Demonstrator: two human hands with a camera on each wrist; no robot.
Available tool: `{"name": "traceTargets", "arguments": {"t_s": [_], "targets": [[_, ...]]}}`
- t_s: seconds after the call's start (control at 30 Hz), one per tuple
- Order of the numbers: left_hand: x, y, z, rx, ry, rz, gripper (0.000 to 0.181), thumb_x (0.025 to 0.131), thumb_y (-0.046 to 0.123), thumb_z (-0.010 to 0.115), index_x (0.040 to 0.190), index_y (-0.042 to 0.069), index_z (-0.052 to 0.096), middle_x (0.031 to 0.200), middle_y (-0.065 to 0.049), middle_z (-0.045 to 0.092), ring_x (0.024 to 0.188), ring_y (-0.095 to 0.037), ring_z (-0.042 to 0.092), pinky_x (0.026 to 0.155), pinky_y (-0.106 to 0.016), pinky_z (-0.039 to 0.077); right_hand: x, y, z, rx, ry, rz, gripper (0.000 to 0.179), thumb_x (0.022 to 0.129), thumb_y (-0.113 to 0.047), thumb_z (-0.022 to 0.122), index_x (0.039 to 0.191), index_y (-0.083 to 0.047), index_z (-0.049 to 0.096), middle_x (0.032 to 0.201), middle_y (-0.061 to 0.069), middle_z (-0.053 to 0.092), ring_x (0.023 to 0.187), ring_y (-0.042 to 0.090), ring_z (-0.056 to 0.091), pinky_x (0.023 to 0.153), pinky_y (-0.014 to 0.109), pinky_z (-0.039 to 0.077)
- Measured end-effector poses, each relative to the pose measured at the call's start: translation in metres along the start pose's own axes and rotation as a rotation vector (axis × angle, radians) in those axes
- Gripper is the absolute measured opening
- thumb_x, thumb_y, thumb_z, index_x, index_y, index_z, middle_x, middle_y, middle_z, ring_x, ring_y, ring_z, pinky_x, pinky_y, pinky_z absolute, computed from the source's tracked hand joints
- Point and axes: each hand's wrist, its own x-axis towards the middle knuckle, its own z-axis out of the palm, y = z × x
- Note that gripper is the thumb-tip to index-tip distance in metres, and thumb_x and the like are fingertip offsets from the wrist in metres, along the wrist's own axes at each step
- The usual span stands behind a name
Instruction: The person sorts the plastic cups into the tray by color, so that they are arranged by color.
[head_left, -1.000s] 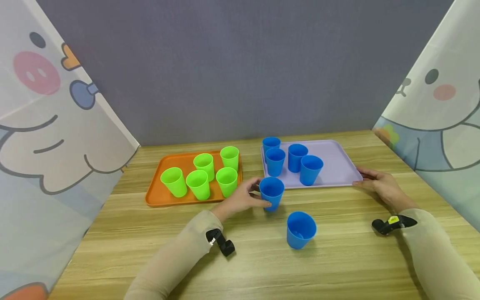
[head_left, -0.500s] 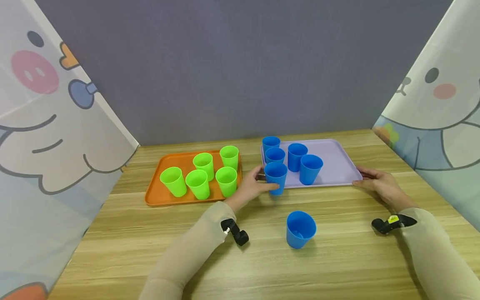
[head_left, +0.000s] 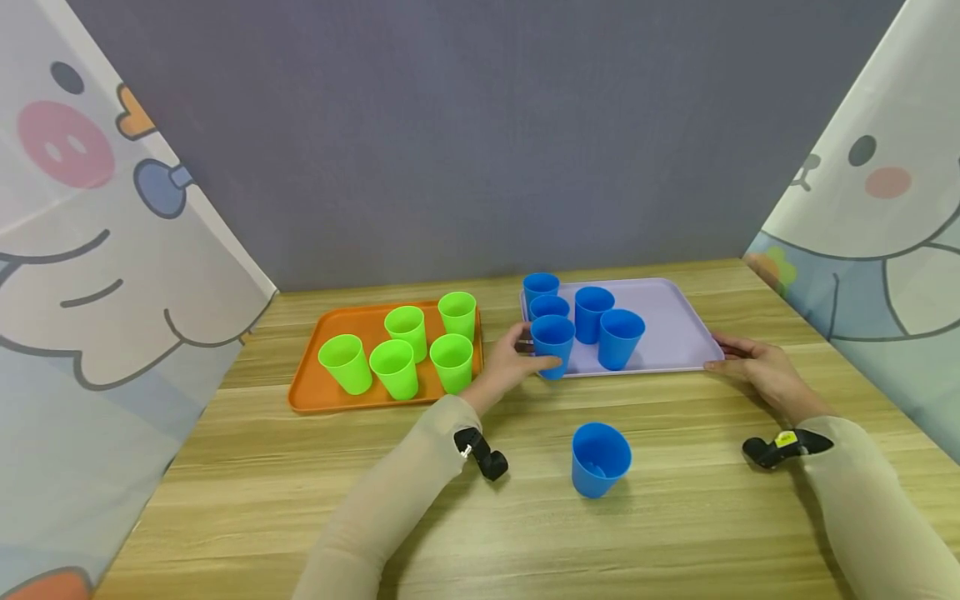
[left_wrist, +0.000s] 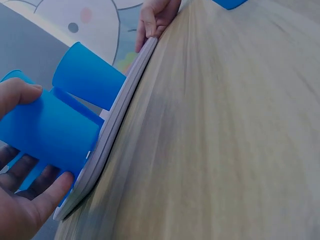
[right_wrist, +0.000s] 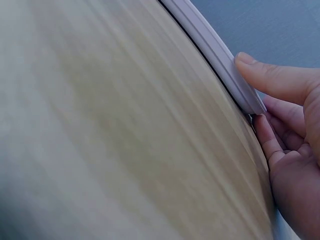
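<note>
My left hand [head_left: 507,367] grips a blue plastic cup [head_left: 553,348] around its side, thumb in front. That cup is upright over the front left corner of the lilac tray [head_left: 671,333]. In the left wrist view the cup's base [left_wrist: 92,137] is right at the tray rim. Several other blue cups [head_left: 619,342] stand on the tray's left half, one partly hidden behind the held cup. At the tray's front right corner, my right hand [head_left: 767,375] holds the edge, its thumb [right_wrist: 272,80] against the rim and fingers low at the corner.
Another blue cup [head_left: 600,462] stands on the wooden table [head_left: 675,517] in front of the tray. To the left, an orange tray [head_left: 311,383] bears several lime green cups [head_left: 394,371]. A grey panel [head_left: 480,150] rises behind the table, with cartoon-printed cloth on both sides.
My left hand has carried the blue cup away from me and slightly right, from in front of the lilac tray to over its front left corner. The right hand has stayed put.
</note>
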Motion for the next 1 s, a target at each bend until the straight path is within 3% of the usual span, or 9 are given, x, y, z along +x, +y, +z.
{"name": "traceTargets", "arguments": {"t_s": [0.67, 1.0], "targets": [[0.006, 0.000, 0.002, 0.015, 0.004, -0.006, 0.063, 0.082, 0.022, 0.083, 0.136, 0.007, 0.054, 0.127, -0.009, 0.059, 0.116, -0.029, 0.056, 0.093, -0.038, 0.052, -0.001, -0.001, 0.000, 0.019, 0.009, -0.003, 0.075, 0.087, -0.013, 0.079, 0.145, 0.011, 0.038, 0.098, -0.031, 0.062, 0.090, -0.011, 0.057, 0.076, 0.006, 0.046], [0.005, 0.003, 0.011, 0.006, 0.011, 0.003, 0.059, 0.083, 0.020, 0.083, 0.133, 0.007, 0.055, 0.127, -0.010, 0.060, 0.117, -0.030, 0.059, 0.095, -0.039, 0.052, 0.000, 0.000, 0.000, 0.003, 0.008, -0.005, 0.076, 0.087, -0.014, 0.079, 0.144, 0.014, 0.037, 0.099, -0.033, 0.061, 0.091, -0.012, 0.056, 0.077, 0.005, 0.045]]}}
